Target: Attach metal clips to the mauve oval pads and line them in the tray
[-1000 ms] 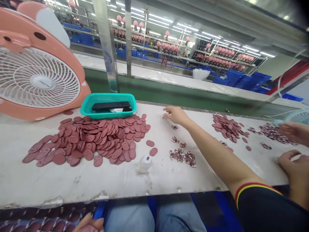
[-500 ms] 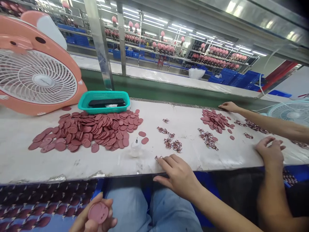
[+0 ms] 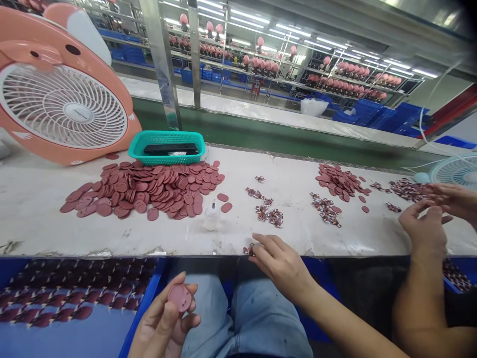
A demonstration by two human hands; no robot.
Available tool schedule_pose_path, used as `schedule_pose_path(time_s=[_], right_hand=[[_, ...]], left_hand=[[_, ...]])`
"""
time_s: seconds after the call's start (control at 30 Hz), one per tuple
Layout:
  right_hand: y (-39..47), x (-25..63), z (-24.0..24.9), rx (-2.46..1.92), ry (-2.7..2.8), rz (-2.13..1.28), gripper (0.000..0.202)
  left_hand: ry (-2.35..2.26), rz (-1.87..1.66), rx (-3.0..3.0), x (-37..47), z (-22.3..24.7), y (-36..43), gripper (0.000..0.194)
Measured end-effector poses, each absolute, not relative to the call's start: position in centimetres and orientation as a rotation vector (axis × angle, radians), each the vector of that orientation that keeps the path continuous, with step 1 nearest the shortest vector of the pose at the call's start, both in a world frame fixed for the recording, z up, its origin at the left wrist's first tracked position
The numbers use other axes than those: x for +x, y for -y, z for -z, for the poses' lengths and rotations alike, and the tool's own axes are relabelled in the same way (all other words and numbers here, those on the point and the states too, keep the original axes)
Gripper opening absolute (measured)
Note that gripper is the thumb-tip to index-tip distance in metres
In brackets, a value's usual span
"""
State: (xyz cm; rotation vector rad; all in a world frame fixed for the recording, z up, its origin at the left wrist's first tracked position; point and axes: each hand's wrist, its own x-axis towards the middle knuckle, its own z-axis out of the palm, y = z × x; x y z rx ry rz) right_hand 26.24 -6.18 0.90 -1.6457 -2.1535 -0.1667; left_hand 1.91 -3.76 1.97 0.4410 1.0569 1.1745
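Note:
In my left hand, low in front of my lap, a round reddish-pink disc with small holes is pinched between thumb and fingers. My right hand is at the table's front edge. Its fingertips close on a small brown-and-silver part; the thumb is mostly hidden beneath the fingers. Just beyond are clusters of similar small parts. Left of these stands a small clear bottle with a needle tip. A large heap of reddish oval discs spreads farther left, with two loose discs beside it.
A green basket holding dark items stands behind the heap, beside an orange fan. At right, a co-worker's hands meet near another disc pile. Blue trays, one with rows of assembled pieces, sit below the table edge.
My left hand has risen and moved right with the disc. My right hand's fingers have drawn in around the small part at the edge. The co-worker's far hand has come back toward their other hand.

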Motion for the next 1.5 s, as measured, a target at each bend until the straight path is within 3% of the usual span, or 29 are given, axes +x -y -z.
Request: schedule_pose_path(time_s=[0.27, 0.5, 0.67, 1.5], right_hand=[[6.6, 26.1, -1.7, -1.626, 1.776, -0.201, 0.026], [7.2, 22.2, -5.8, -1.201, 1.155, -1.34, 0.018], [7.0, 20.5, -6.6, -1.165, 1.358, -1.189, 0.011], [6.6, 20.0, -7.2, -1.124, 1.697, -0.909, 0.019]], left_hand=[[-1.063, -0.934, 0.267, 3.0, -3.0, 4.1, 0.046], [-0.995, -0.781, 0.344, 2.6, -4.1, 4.8, 0.043], [-0.889, -0.709, 0.445, 2.2, -3.5, 4.9, 0.04], [-0.819, -0.668, 0.455, 1.7, -3.0, 5.0, 0.042]])
